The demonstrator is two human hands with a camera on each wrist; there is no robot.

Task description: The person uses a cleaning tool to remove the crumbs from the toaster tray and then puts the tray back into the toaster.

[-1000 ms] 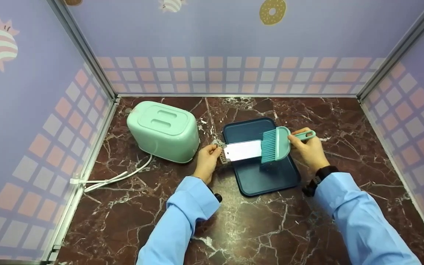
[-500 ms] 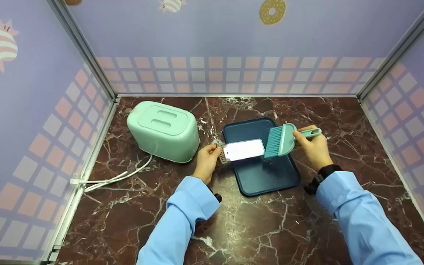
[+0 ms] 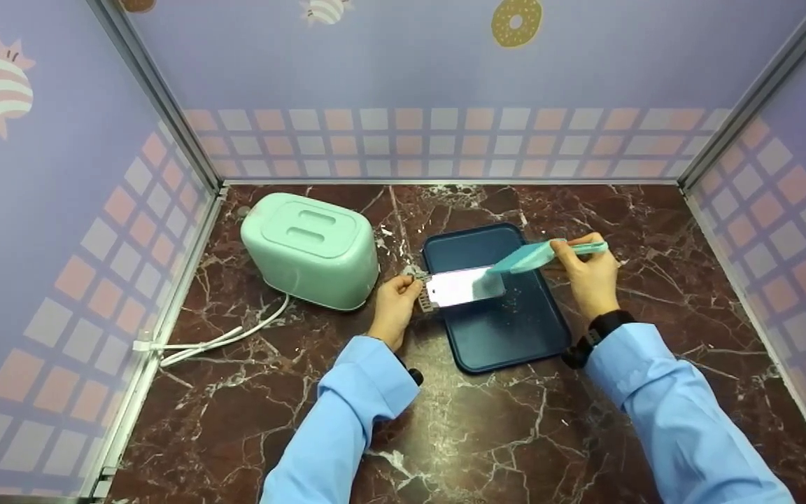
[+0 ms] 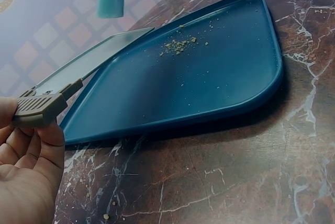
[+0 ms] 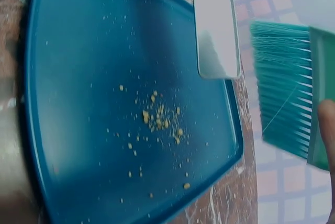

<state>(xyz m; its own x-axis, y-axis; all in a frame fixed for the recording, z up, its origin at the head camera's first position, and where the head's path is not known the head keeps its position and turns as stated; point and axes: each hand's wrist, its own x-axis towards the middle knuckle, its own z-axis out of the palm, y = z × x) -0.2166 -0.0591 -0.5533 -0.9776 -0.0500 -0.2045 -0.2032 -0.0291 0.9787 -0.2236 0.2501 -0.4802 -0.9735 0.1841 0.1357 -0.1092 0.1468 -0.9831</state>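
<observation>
My left hand [image 3: 392,311] pinches the brown slotted handle [image 4: 39,110] of a flat, shiny metal crumb tray [image 3: 455,288]. The crumb tray reaches out over a dark blue serving tray [image 3: 501,346], tilted in the left wrist view. My right hand [image 3: 593,278] grips a teal brush [image 3: 532,259] by its looped handle. Seen edge-on in the head view, the brush overlaps the free end of the crumb tray. In the right wrist view its bristles [image 5: 280,80] stand apart from the metal. Yellowish crumbs [image 5: 159,122] lie scattered on the serving tray below that end.
A mint green toaster [image 3: 312,252] stands left of my left hand. Its white cord [image 3: 228,339] runs to the left wall. Patterned walls [image 3: 445,140] enclose the back and both sides of the brown marbled table [image 3: 473,434]. A few crumbs [image 4: 106,216] lie on the tabletop.
The brush first moved right off the crumb tray's end, then came back left and turned edge-on, its bristle tips over that end. My left hand and the crumb tray stayed nearly still.
</observation>
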